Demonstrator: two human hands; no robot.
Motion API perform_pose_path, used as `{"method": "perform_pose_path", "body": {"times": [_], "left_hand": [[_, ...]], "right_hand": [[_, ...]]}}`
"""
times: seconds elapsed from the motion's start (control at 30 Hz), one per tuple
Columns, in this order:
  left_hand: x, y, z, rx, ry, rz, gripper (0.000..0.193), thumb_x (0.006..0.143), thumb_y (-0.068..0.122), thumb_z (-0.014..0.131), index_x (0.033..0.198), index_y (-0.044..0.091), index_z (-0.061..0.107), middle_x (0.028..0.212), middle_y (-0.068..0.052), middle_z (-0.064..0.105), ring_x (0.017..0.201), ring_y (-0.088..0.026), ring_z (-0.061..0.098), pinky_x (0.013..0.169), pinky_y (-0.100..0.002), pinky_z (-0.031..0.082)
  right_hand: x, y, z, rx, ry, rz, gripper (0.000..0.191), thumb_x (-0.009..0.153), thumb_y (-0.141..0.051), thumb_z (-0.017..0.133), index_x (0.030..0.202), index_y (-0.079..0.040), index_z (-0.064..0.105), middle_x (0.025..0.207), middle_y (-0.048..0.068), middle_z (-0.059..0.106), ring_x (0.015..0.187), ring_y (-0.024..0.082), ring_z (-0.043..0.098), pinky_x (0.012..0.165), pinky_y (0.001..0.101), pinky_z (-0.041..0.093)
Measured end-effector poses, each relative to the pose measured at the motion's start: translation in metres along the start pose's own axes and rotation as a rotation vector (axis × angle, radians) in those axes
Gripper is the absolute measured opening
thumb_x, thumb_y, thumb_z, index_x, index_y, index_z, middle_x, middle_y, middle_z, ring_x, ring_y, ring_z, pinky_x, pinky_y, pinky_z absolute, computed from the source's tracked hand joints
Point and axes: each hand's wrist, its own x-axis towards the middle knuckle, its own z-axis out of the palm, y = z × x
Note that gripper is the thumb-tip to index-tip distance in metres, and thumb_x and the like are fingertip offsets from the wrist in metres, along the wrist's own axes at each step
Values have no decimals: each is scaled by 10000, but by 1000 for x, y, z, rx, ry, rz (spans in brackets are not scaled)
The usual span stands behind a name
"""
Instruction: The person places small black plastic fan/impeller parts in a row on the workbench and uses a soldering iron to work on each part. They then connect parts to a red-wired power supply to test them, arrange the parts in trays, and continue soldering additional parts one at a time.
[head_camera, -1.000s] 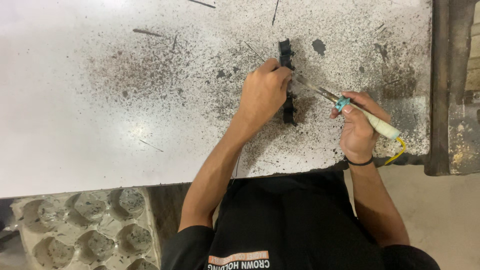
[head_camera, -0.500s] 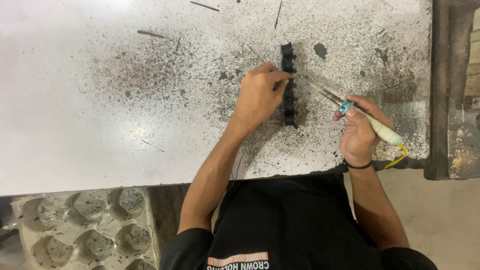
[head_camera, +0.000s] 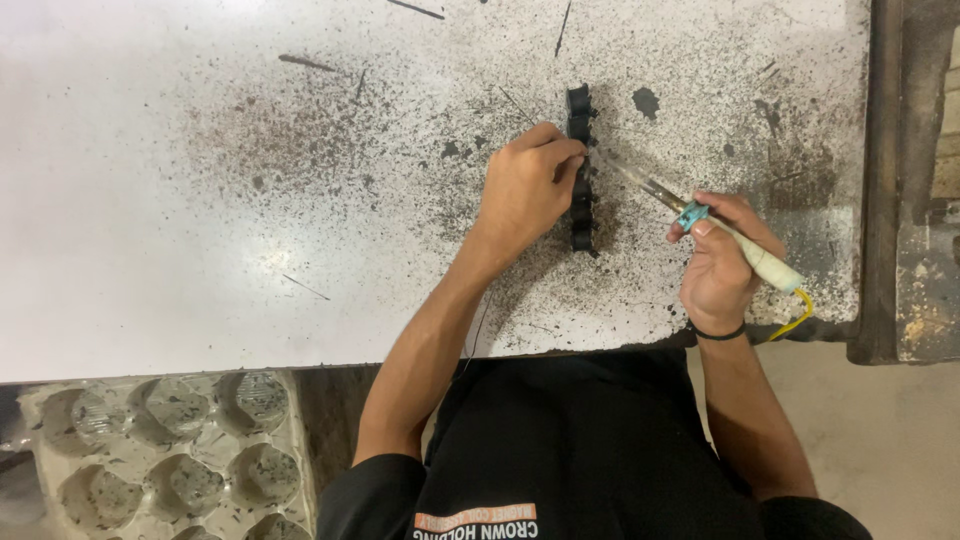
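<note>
Left hand (head_camera: 527, 190) shifted lower on black strip (head_camera: 580, 170), right hand (head_camera: 722, 265) steadying soldering iron (head_camera: 715, 228)

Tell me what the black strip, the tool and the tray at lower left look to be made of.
Black strip: probably moulded plastic, matte black with notched edges; the left hand presses it onto the table. Tool in the right hand: thin shiny metal shaft, pale handle, possibly plastic, yellow cord behind. Tray: clear thin formed plastic with round cups, speckled dark.
</note>
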Motion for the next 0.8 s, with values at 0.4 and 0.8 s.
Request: {"method": "perform_pose_path", "body": {"times": [0.4,0.8], "left_hand": [[6,12,-9,87,-8,-12,54,846,26,700,896,7,710,908,-122,680,647,-261,698,565,-384,587],[-31,15,-3,104,-18,29,115,905,37,713,992,58,786,946,-82,703,657,-219,728,533,-335,592]], "right_hand": [[7,-11,-12,20,-42,-55,207,962,35,607,1133,110,698,1020,160,645,798,179,628,700,340,593],[-21,5,-22,-59,-66,-24,267,932,12,596,1161,126,674,1011,159,629,787,212,633,691,338,581]]}}
